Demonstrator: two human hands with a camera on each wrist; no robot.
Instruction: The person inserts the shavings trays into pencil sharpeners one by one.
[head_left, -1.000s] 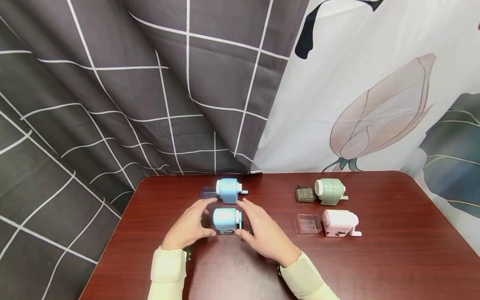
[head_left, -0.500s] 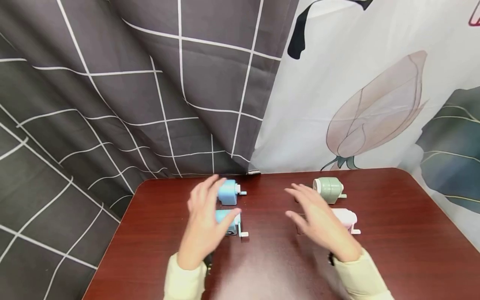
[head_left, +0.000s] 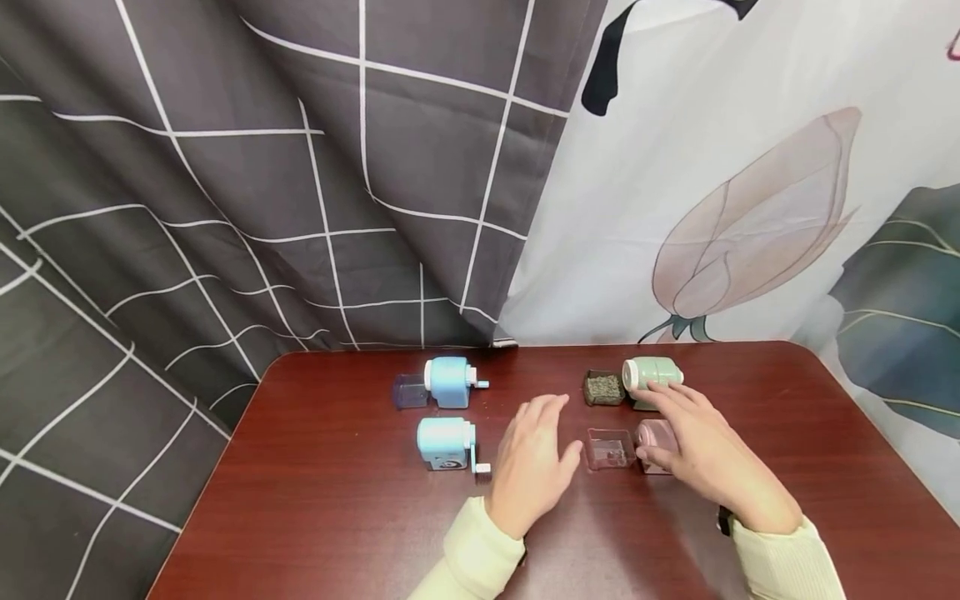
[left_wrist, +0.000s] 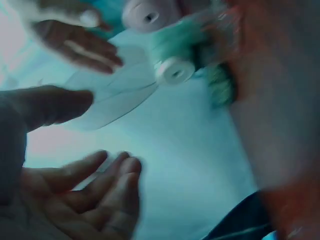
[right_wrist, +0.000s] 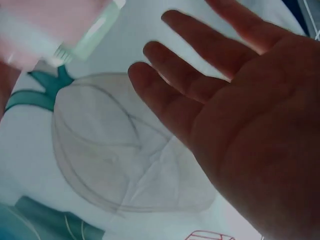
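My right hand hovers over the pink crank pencil sharpener, covering its right side and handle in the head view. Its fingers are spread and relaxed, as the right wrist view also shows. My left hand hangs in the middle, fingers loosely bent and holding nothing, left of a clear pink shavings drawer. Behind stands a green pencil sharpener, partly covered by the right fingertips, beside its drawer full of shavings. The left wrist view catches the pink sharpener and the green sharpener, blurred.
On the left of the table stand two blue pencil sharpeners, the rear blue one with a dark drawer beside it, the front blue one with its crank toward the right. Curtains hang behind the table's back edge.
Both hands have left the front blue sharpener and moved right. The left hand is now at the middle, the right hand over the pink sharpener. The sharpeners stay in place.
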